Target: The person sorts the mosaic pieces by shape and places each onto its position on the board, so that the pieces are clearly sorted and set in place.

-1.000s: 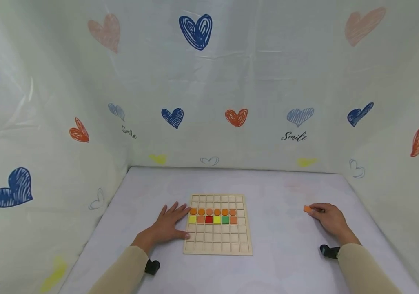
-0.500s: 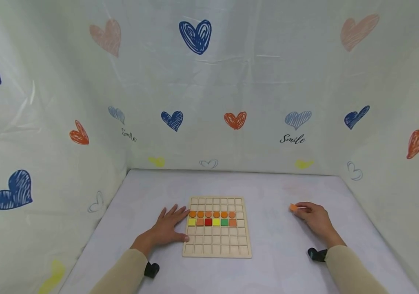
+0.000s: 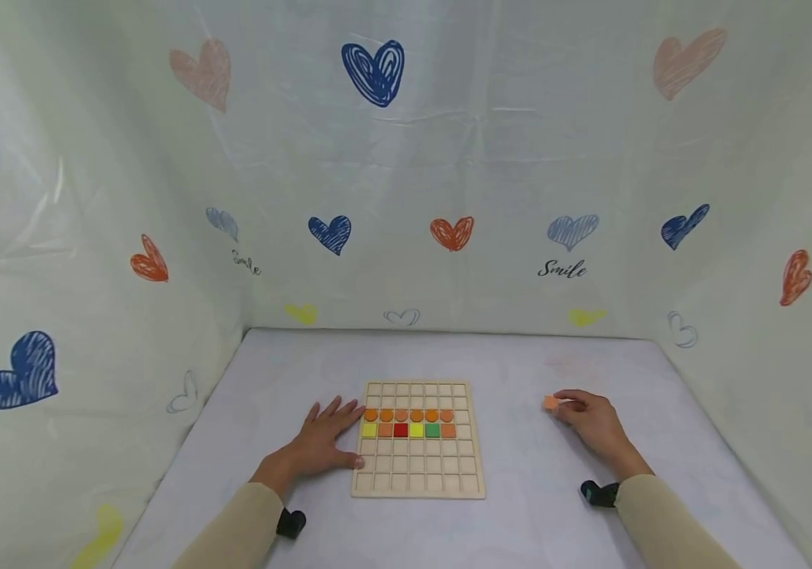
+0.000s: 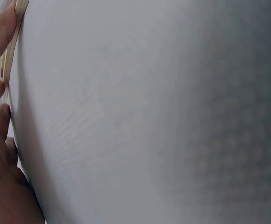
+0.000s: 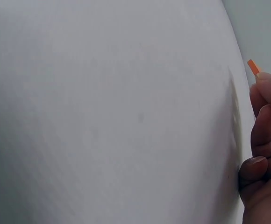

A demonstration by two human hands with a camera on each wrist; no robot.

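Observation:
A light wooden grid board (image 3: pixel 418 484) lies on the table, with one row of orange round pieces (image 3: pixel 416 416) and, just below it, a row of square tiles (image 3: pixel 401 431) in yellow, orange, red and green. My left hand (image 3: pixel 320 442) is spread flat at the board's left side, thumb and fingertips touching its edge; the left wrist view also catches this edge (image 4: pixel 13 51). To the right of the board, my right hand (image 3: pixel 594 420) pinches a small orange tile (image 3: pixel 551 403) between thumb and finger. The right wrist view shows this tile edge-on, the other fingers curled below.
A white cloth covers the table (image 3: pixel 519 506). Behind and at both sides hangs a pale curtain (image 3: pixel 406 174) printed with hearts. Black wrist devices (image 3: pixel 599 494) sit under both sleeves.
My right hand has moved left toward the board, carrying the orange tile. My left hand stays at the board's edge. The head view has shifted slightly.

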